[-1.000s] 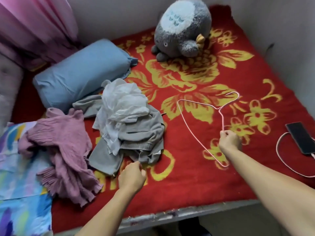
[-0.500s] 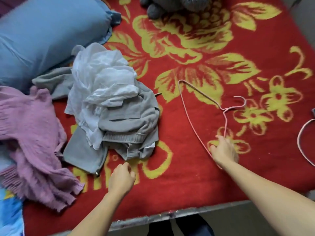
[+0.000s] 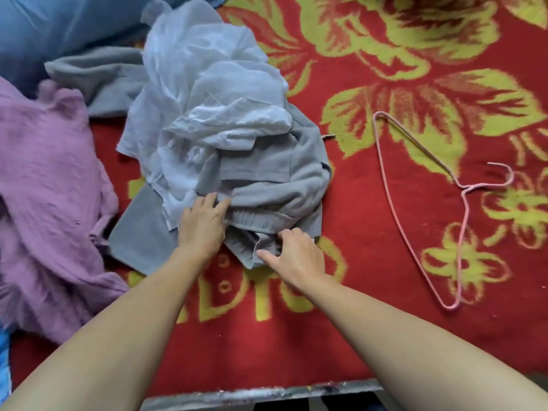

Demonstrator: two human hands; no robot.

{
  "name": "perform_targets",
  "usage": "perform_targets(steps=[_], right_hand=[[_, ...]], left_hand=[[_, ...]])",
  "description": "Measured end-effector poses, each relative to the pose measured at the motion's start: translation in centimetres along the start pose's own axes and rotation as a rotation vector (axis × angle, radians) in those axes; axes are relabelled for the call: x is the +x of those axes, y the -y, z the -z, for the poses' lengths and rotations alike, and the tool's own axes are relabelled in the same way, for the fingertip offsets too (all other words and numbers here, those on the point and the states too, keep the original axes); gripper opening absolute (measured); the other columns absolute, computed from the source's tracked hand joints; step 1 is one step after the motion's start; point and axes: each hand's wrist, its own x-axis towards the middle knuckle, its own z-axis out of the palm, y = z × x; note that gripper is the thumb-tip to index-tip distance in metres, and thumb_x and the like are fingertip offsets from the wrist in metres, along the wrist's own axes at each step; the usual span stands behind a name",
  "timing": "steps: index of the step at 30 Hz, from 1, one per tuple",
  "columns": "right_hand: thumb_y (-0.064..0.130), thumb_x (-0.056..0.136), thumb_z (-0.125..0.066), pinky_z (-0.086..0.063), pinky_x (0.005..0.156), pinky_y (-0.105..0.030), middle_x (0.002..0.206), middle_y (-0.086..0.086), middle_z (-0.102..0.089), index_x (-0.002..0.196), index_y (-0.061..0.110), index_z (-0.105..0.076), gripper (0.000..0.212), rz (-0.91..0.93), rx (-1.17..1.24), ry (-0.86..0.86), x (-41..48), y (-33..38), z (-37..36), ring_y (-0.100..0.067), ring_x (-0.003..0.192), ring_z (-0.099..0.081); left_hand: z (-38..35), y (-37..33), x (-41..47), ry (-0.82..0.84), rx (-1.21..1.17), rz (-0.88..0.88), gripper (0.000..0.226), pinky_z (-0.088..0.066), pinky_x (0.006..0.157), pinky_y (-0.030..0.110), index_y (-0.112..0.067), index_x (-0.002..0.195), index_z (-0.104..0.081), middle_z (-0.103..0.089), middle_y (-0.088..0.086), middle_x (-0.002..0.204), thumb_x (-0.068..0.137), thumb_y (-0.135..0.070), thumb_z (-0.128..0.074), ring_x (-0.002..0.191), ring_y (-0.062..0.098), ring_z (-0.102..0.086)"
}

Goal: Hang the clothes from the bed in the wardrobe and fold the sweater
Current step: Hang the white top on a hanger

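Note:
A crumpled grey garment (image 3: 275, 185) lies on the bed with a thin white garment (image 3: 204, 84) heaped on top of it. My left hand (image 3: 203, 223) rests on the pile where the white cloth meets the grey one, fingers spread. My right hand (image 3: 292, 252) pinches the grey garment's near edge by its ribbed hem. A purple knitted sweater (image 3: 50, 203) lies bunched at the left. A pink wire hanger (image 3: 462, 209) lies flat on the blanket to the right, apart from both hands.
The red blanket with yellow flowers (image 3: 385, 69) covers the bed. A blue pillow (image 3: 59, 22) sits at the top left. The bed's grey front edge (image 3: 267, 394) runs along the bottom.
My right hand has let go of the hanger, which now lies on the blanket, and moved left onto the grey garment. My left hand has moved forward onto the pile. The view has come closer.

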Motion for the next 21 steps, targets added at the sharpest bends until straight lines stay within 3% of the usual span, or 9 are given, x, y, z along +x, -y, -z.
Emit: perform_targets(steps=[2,4,10,14,18,21], right_hand=[[0.078,0.071,-0.057,-0.045,0.090,-0.042,0.122,-0.006,-0.050,0.119,0.014,-0.053,0.080,-0.143,-0.027,-0.055,0.9,1.2,-1.9,-0.028,0.119,-0.045],[0.074,0.070,-0.062,-0.045,0.089,-0.042,0.121,-0.008,-0.047,0.119,0.012,-0.051,0.079,-0.214,-0.016,-0.123,1.6,2.1,-3.1,-0.029,0.119,-0.043],[0.023,0.085,-0.055,-0.041,0.077,-0.039,0.114,-0.010,-0.056,0.101,0.013,-0.052,0.019,-0.178,0.029,-0.087,0.9,0.2,-1.9,-0.035,0.107,-0.055],[0.016,0.077,-0.055,-0.038,0.069,-0.037,0.105,-0.004,-0.057,0.093,0.017,-0.048,0.016,-0.128,0.015,-0.140,-3.9,-4.3,-0.6,-0.033,0.100,-0.057],[0.015,0.074,-0.055,-0.035,0.061,-0.036,0.090,0.004,-0.047,0.085,0.024,-0.043,0.019,-0.189,0.048,-0.180,-8.5,-9.3,0.7,-0.032,0.087,-0.057],[0.010,0.074,-0.054,-0.038,0.064,-0.038,0.088,0.003,-0.050,0.084,0.023,-0.050,0.016,-0.334,0.145,-0.249,-9.9,-12.8,2.7,-0.034,0.085,-0.056]], left_hand=[[-1.0,0.8,0.2,-0.084,-0.061,-0.011,0.024,-0.043,0.077,0.045,-0.012,0.113,-0.062,-0.057,0.009,0.118,0.092,-0.017,-0.053,0.104,0.034,-0.052],[-1.9,1.1,-0.2,-0.128,-0.114,-0.030,0.019,-0.045,0.075,0.047,-0.006,0.102,-0.064,-0.059,0.011,0.113,0.092,-0.016,-0.052,0.099,0.036,-0.055],[-1.6,-0.4,-1.7,-0.006,-0.043,-0.081,0.048,-0.042,0.079,0.042,-0.014,0.123,-0.045,-0.044,0.007,0.127,0.081,-0.032,-0.059,0.106,0.031,-0.048],[-0.6,-4.0,-2.9,-0.042,-0.017,-0.072,0.060,-0.040,0.077,0.041,-0.013,0.124,-0.043,-0.050,0.009,0.115,0.076,-0.044,-0.063,0.102,0.031,-0.050],[1.3,-8.3,-3.4,-0.189,-0.061,-0.173,0.033,-0.042,0.061,0.039,-0.009,0.096,-0.062,-0.059,0.010,0.089,0.069,-0.027,-0.066,0.080,0.032,-0.057],[2.1,-9.3,-4.0,-0.153,-0.142,-0.176,0.018,-0.043,0.057,0.039,-0.008,0.086,-0.062,-0.060,0.011,0.084,0.071,-0.017,-0.062,0.079,0.034,-0.058]])
